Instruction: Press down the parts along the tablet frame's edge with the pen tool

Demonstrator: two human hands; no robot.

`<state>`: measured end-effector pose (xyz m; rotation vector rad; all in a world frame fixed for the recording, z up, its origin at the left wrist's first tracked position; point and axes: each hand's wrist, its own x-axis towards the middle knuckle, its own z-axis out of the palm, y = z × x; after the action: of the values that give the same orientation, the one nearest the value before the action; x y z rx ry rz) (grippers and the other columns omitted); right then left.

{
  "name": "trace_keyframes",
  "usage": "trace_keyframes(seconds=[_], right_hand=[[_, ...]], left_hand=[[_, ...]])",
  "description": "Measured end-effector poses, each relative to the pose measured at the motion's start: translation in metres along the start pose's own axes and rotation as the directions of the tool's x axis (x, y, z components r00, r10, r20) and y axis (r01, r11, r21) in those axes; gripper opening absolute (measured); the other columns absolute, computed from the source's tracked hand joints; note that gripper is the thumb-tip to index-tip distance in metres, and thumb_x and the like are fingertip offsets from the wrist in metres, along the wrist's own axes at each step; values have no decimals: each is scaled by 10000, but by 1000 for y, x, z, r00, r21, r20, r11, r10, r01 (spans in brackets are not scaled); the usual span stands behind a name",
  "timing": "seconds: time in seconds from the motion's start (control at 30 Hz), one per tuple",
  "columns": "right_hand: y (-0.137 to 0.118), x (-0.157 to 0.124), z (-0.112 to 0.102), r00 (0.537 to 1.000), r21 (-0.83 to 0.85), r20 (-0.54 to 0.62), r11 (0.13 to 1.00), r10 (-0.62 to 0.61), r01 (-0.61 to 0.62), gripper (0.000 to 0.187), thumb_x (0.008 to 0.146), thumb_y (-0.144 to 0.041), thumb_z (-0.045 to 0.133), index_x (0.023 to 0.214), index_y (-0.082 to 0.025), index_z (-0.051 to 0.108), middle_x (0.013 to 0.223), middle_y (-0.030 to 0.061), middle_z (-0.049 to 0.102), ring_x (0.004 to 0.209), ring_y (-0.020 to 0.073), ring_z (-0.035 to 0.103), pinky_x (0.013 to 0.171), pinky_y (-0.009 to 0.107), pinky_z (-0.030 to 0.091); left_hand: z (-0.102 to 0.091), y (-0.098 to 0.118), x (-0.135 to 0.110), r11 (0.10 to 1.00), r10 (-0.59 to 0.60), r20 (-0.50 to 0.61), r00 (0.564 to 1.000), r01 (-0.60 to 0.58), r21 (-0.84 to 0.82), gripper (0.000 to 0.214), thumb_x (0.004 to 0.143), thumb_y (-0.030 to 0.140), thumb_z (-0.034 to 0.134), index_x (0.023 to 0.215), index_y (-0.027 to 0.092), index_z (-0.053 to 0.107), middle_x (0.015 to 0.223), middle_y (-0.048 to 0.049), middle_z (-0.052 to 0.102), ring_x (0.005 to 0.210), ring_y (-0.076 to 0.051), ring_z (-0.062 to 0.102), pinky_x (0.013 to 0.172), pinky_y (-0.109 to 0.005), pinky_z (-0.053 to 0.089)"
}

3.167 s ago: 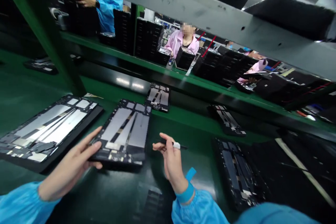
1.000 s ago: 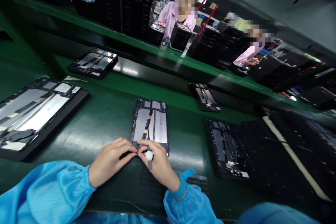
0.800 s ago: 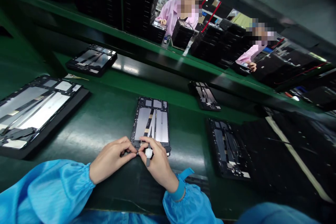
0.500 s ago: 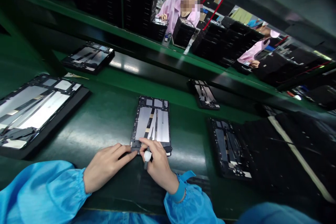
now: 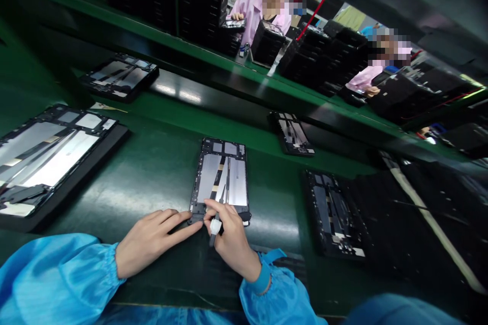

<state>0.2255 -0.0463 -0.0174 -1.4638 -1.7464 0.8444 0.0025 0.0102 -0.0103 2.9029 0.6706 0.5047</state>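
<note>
In front of me on the green bench lies an opened tablet point(image 5: 238, 177), its silver inside and dark ribbon cable facing up. My left hand point(image 5: 152, 238) has its fingers stretched out, with the fingertips on the tablet's lower left edge. Over the lower end of the tablet, my right hand point(image 5: 232, 236) is closed around dark tweezers point(image 5: 212, 239) wrapped in white near the back. Their pointed end lies over the silver area. The right fingertips hide part of the lower board, so whether they touch it I cannot tell.
Another opened tablet point(image 5: 82, 139) rests on a black block at left. More lie at the back left point(image 5: 122, 73), at the back point(image 5: 292, 132) and at right point(image 5: 331, 208), beside a black padded stack point(image 5: 404, 223). Beyond the shelf, co-workers in pink point(image 5: 251, 5) sit behind black stacks.
My left index finger reaches slightly further right along the tablet's lower edge. The right hand keeps nearly the same place with the tweezers. The view has shifted a little.
</note>
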Motion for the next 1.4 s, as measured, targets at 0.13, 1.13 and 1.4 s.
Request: trace_keyframes(seconds=[0.13, 1.13, 1.4], right_hand=[[-4, -2, -9, 999, 71, 1, 997, 44, -44, 475, 905, -134, 538, 1333, -337, 500, 976, -68, 666, 986, 39, 580, 941, 180, 429], [-12, -24, -21, 902, 377, 115, 822, 416, -427, 323, 920, -414, 531, 1075, -171, 679, 913, 26, 683, 675, -3, 632, 615, 53, 523], [-13, -19, -17, 970, 281, 95, 929, 223, -241, 218, 921, -300, 531, 1008, -169, 683, 972, -1, 675, 681, -39, 604, 653, 34, 491]], left_hand=[[-2, 3, 6, 997, 30, -3, 1000, -29, 69, 429, 990, 56, 308, 1304, 195, 567, 1182, -59, 597, 928, -194, 524, 788, -332, 394], [0, -1, -7, 998, -19, -9, 1000, 19, -62, 400, 1017, 116, 360, 1372, 221, 513, 1314, -54, 554, 1072, -171, 543, 899, -305, 438], [3, -3, -6, 999, -6, -22, 1000, 5, -33, 364, 1032, 127, 350, 1311, 221, 564, 1292, -45, 568, 1036, -172, 547, 860, -305, 452]])
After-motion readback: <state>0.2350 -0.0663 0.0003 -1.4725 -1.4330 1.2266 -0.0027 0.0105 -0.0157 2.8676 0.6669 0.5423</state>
